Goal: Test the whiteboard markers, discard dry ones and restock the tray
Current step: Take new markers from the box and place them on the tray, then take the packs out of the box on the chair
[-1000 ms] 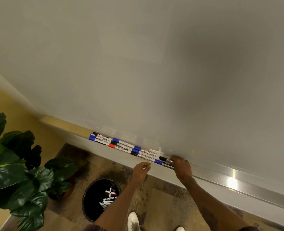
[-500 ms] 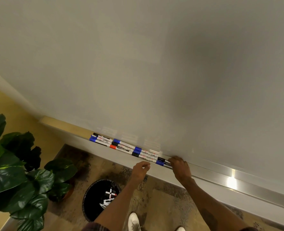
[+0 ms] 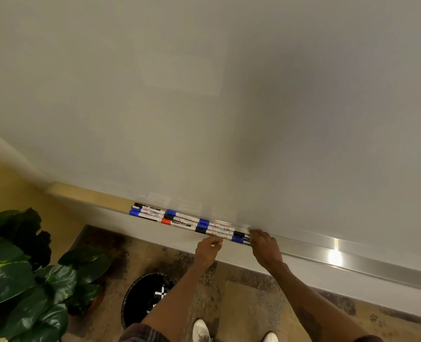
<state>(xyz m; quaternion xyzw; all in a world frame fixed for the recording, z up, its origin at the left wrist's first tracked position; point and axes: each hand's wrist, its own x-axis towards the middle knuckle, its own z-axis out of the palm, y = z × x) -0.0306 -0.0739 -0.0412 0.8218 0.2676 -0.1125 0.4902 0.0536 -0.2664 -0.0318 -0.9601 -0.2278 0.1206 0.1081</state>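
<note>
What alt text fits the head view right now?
A person's right hand touches the right end of a row of capped markers in the whiteboard tray; the left hand is close beside it. A black bin stands on the floor.

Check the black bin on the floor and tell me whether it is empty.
No, a few white markers lie inside the black bin, two of them crossed over one another.

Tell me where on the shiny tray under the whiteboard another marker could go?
The long silver metal tray is bare right of the right hand, and again left of the row of white-barrelled markers, toward the glossy whiteboard's corner. Between those, markers lie packed side by side.
</note>
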